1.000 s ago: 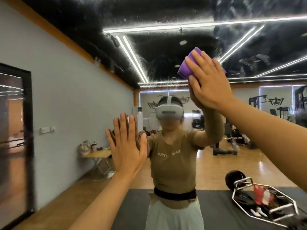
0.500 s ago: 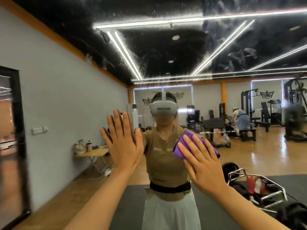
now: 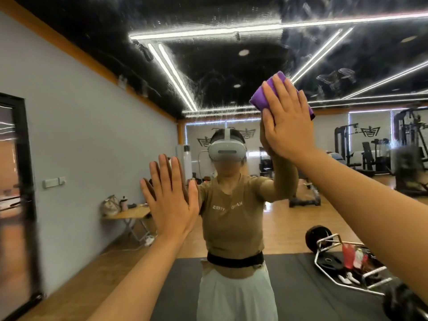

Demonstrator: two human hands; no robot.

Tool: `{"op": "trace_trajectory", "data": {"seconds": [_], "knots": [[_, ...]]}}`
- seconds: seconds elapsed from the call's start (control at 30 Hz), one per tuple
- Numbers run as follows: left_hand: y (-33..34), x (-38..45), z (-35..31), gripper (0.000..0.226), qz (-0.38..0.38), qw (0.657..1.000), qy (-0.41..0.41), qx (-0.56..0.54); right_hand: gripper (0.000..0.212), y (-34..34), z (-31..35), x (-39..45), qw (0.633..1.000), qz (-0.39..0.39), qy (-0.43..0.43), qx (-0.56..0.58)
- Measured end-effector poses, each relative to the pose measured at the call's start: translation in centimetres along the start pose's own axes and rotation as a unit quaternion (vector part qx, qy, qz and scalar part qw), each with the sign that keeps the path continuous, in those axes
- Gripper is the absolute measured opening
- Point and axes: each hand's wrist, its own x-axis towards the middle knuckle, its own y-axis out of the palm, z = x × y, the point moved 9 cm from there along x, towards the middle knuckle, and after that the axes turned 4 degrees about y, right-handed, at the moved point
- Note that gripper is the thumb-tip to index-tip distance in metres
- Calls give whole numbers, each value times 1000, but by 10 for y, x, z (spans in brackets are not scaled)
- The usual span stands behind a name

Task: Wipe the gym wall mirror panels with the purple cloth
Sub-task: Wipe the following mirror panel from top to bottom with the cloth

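Mirror (image 3: 231,72): fills nearly the whole view; fine streaks and speckles visible across its upper part, over the reflected black ceiling and light strips. Reflected in it: a grey side wall with orange trim, wood floor, dark floor mat, and the person standing square to the glass in a tan top, black waistband, white lower garment and a white headset.

Reflected room, right side: weight machines (image 3: 370,144) at the far wall, partly blurred. Lower right: a hex bar (image 3: 342,262) with a black plate lying on the mat, red and white items inside its frame; what they are, cannot tell. Left side: a folding surface (image 3: 132,213) against the grey wall carrying a bag and a bottle; a dark-framed door (image 3: 20,181) at the far left edge.

Right hand (image 3: 289,126): raised high, above head level of the reflection. Fingers straight and close together, palm pressing flat onto the purple cloth (image 3: 261,96). No curl round the cloth seen.

Purple cloth: folded into a pad, sandwiched between right palm and glass, upper right of centre. Its edges show beyond the fingertips at top left and beyond the hand's right side.

Left hand (image 3: 170,202): lower, at about chest level of the reflection, left of centre. Fingers straight, slightly spread, palm flat against the glass and meeting its own reflection. Holds nothing. Well apart from the cloth.
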Motion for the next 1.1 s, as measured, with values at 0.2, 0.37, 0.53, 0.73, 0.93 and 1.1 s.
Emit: {"op": "trace_trajectory", "data": {"seconds": [0.2,0.37,0.53,0.73,0.93,1.1], "knots": [[0,-1,0,70,-2,1000,13,1,56,17,15,-94,999,17,-46,-14],[4,-1,1,69,8,1000,24,-2,53,40,24,-246,987,79,-130,-51],[3,-2,0,71,12,1000,24,1,51,48,20,-290,981,126,-134,-63],[4,-3,1,71,12,999,34,10,51,41,22,-262,975,126,-174,-57],[3,-3,1,70,-2,999,38,15,57,27,17,-117,993,82,-84,-20],[3,-4,1,69,-19,999,47,9,54,14,12,-65,1000,18,-15,10]]}}
